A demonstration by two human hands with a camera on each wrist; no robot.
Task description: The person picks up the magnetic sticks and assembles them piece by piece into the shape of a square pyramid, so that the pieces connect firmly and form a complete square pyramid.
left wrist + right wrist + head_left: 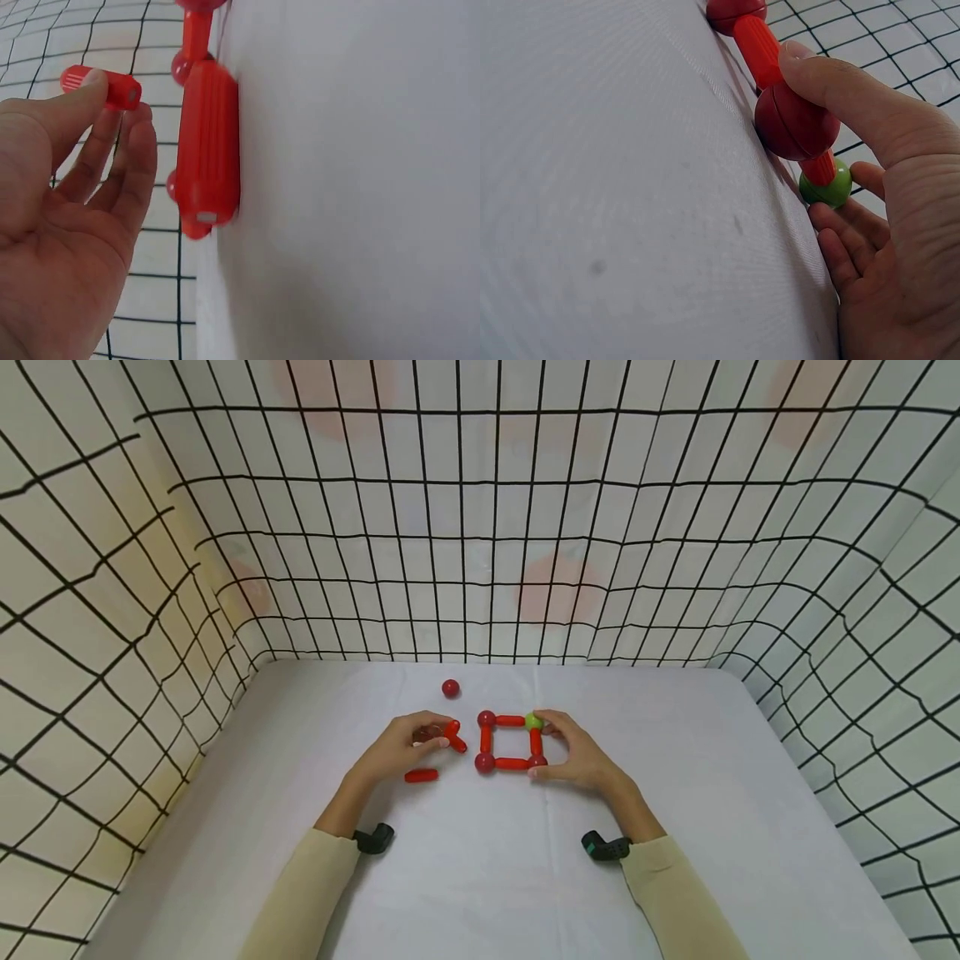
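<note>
Red showed in the left hand [393, 750], clamped on a ribbed plastic rod [120, 88], and a low sweep could have knocked a second red rod [458, 745], perhaps beneath, into the square red-and-green ball-and-rod frame [512, 764] gripped by the right hand [583, 758].

I see plastic in the nearest red rod [208, 142]: a soft sheen, fine grooves along its sides, a smoother end. The seamed red ball [796, 120] looks like smooth, lightly glossy plastic to me, and the green ball [829, 184] shines brighter. Beneath, I make out matt, finely woven cloth on the white surface [630, 225]; the left sleeve [307, 885] looks like matt fabric.
</note>
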